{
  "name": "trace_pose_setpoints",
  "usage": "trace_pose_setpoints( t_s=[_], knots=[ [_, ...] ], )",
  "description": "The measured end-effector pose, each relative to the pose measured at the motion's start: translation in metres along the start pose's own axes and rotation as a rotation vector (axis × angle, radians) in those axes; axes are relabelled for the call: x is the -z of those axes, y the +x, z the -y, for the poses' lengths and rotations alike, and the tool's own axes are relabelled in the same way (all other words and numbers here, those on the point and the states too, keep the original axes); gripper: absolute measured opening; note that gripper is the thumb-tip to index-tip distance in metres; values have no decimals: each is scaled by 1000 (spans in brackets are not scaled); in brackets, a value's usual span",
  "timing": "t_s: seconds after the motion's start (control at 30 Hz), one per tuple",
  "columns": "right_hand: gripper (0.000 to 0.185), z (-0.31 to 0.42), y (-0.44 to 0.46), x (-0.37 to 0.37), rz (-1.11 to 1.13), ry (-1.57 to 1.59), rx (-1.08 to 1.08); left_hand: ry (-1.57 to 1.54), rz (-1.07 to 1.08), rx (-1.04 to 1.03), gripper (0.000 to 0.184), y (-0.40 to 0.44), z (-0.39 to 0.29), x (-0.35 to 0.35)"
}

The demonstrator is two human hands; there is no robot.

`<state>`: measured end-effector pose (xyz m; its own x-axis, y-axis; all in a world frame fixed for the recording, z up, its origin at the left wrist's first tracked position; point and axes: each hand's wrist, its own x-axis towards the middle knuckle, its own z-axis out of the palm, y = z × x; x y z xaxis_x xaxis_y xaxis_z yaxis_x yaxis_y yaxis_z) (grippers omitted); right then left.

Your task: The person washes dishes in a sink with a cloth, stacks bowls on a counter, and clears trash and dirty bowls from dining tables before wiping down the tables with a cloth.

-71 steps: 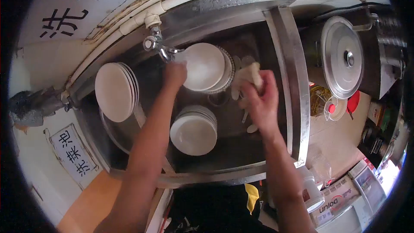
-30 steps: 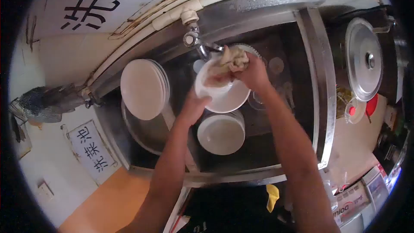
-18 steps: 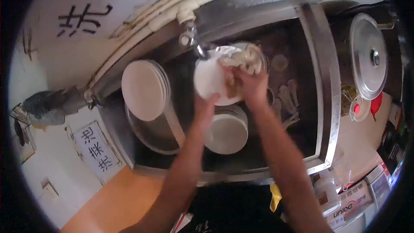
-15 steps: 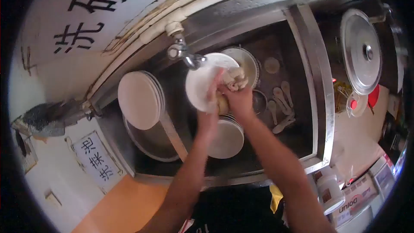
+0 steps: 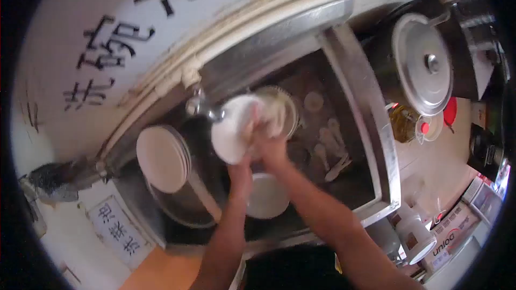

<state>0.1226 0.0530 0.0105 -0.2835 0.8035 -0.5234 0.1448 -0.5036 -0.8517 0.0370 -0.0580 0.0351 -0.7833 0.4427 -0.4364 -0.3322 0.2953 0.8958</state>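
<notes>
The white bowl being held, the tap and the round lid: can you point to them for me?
White bowl [image 5: 228,137]: head view, on its bare left part.
Tap [image 5: 201,107]: head view, on its metal body.
Round lid [image 5: 420,66]: head view, on its metal top.

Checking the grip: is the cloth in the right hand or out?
In it: though blurred, the cloth shows as a pale lump at the right hand.

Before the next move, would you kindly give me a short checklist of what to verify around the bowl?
1. Left hand holding the white bowl: ok, at its lower edge.
2. Cloth in right hand: ok, though blurred.
3. Bowl clear of faucet: cannot tell; they overlap in view.
4. Bowl's inside clean: cannot tell, blurred and partly covered.
5. Spoons clear of both hands: ok, lying apart.
</notes>
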Motion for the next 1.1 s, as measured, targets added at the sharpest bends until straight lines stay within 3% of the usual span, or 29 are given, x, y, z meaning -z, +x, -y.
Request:
trace_pose_setpoints(
  t_s=[0.07, 0.1, 0.17, 0.23, 0.3, 0.33, 0.4, 0.43, 0.5, 0.53, 0.57, 0.63, 0.67, 0.7, 0.77, 0.8, 0.83, 0.87, 0.9, 0.97, 1.03, 1.07, 1.1],
  knots=[
    [26, -7, -1, -4, -113, 245, 118, 256, 163, -8, 59, -8, -24, 1],
    [26, 10, 7, 8, -123, 237, 130, 373, 462, 199, 58, 9, -62, 13],
    [27, 63, 26, 34, 228, -130, -298, 172, 588, 245, 54, 31, -53, 31],
    [27, 1, 19, -2, -105, 37, 21, 60, 114, 91, 53, 7, -15, 11],
    [27, 9, -10, -32, -323, 352, 129, 119, 231, 125, 53, 12, -29, 4],
    [27, 9, -1, -12, -347, 335, 130, 195, 323, 165, 54, 12, -41, 10],
    [41, 7, 24, 31, 192, -140, -150, 245, 445, 240, 55, 17, -53, 29],
    [41, 2, 27, 30, 188, -151, -145, 222, 494, 259, 57, 27, -57, 31],
    [47, -14, 20, 4, -16, 69, -175, 17, 170, 112, 58, 3, -36, 6],
    [46, -11, 6, -25, -297, 152, 23, -90, 59, -30, 63, -5, -6, -11],
    [46, 0, 9, -14, -309, 148, 28, -95, 71, -26, 63, -4, -18, -12],
    [49, 18, 20, 24, 26, -44, -12, 326, 345, 268, 60, 4, -53, 10],
    [52, 22, 23, 34, 208, -140, -31, 289, 544, 276, 55, 30, -46, 37],
    [52, 17, 26, 32, 213, -147, -30, 313, 589, 314, 54, 33, -69, 28],
    [56, 7, 27, 13, -9, -14, -209, -35, 246, 250, 59, 16, -29, 11],
    [45, 14, 7, -2, -130, 140, -225, -152, 105, 215, 61, 2, -1, -3],
    [45, 9, 11, -3, -129, 148, -224, -267, -37, 182, 64, -7, 17, -9],
    [43, -5, 14, -1, -65, 179, -161, -420, -22, 253, 59, 1, 9, -3],
    [40, 2, 12, 6, 2, 202, -96, -419, -28, 255, 59, 14, -4, 12],
    [31, 16, 13, 23, -20, 85, 33, 486, 507, 66, 53, 40, -33, 38],
    [28, 24, 8, 34, 114, -224, -58, 150, 141, 251, 49, 50, -41, 9],
    [31, 11, -13, 24, 13, -234, 84, 165, -22, 243, 48, 50, -51, -12],
    [33, -44, -25, 0, -122, -51, 312, 203, -109, 186, 44, 69, -18, -10]
  ],
)
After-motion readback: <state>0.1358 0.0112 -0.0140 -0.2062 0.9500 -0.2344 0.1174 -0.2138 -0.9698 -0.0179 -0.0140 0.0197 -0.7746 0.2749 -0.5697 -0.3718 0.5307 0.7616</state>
